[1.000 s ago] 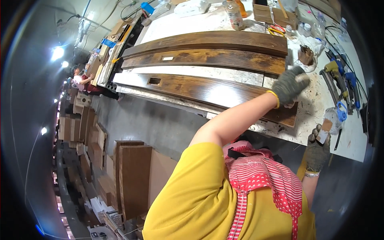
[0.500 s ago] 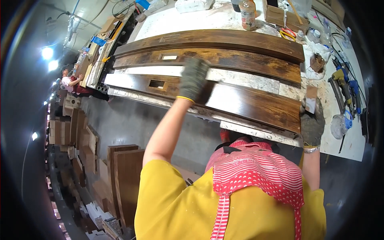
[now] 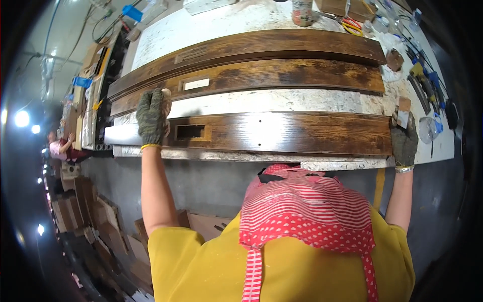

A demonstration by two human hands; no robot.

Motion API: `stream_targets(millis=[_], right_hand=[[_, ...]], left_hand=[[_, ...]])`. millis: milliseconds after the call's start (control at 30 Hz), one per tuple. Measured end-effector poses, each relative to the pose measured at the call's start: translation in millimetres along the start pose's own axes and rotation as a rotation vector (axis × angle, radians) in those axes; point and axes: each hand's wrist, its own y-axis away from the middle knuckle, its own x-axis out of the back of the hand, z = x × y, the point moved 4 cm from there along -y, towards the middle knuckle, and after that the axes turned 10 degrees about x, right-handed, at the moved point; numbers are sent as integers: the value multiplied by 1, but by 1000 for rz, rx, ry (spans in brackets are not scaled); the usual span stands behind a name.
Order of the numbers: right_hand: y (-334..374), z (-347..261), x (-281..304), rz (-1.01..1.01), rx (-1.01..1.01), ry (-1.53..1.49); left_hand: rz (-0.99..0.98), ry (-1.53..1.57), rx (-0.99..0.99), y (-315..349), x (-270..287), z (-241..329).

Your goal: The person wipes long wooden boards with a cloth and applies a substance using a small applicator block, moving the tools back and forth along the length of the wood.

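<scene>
Three long dark-stained wooden boards lie side by side across the white worktable. My left hand point(image 3: 153, 119), in a dark grey-green glove, is over the left part of the nearest board point(image 3: 312, 132), just left of its rectangular cutout. Its fingers are curled, and a small tan patch shows at their tips; I cannot make out what it is. At that board's right end is my right hand point(image 3: 404, 139), gloved too, closed round a small flat brown-and-white piece point(image 3: 403, 111). The middle board point(image 3: 287, 74) has a pale-filled slot, and the far board point(image 3: 282, 44) lies behind it.
Farther back on the table are a bottle point(image 3: 302, 12) and pliers with red and yellow handles point(image 3: 352, 26). A clear plastic bottle point(image 3: 428, 129) and several hand tools point(image 3: 421, 83) lie at the right. Another person point(image 3: 64, 146) is at the far left.
My left hand has swept left along the nearest board, from its middle to beyond the cutout. My right hand stays at the right end with the small piece; the view has shifted.
</scene>
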Motion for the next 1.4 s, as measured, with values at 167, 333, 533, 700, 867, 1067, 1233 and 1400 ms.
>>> stream_targets(millis=[167, 333, 533, 700, 867, 1067, 1233, 1400], right_hand=[[5, -15, 33, 94, 164, 586], [7, -51, 46, 356, 364, 951], [3, -18, -45, 11, 297, 1019], [17, -3, -100, -128, 373, 1441], [24, -10, -103, -238, 591, 1852], [30, -4, -82, -157, 530, 2029], [29, -6, -81, -71, 457, 1824], [26, -7, -84, -120, 384, 1695]], left_hand=[[-505, 438, 340, 3, 22, 10], [-154, 302, -282, -24, 45, 67], [-922, 520, -242, -23, -24, 149], [-1195, 289, -364, -32, -36, 163], [-1202, 655, -93, -49, -41, 182], [-1332, 631, -118, -43, -36, 187], [-1266, 534, -452, -37, -43, 193], [-1245, 541, -551, -38, -46, 217]])
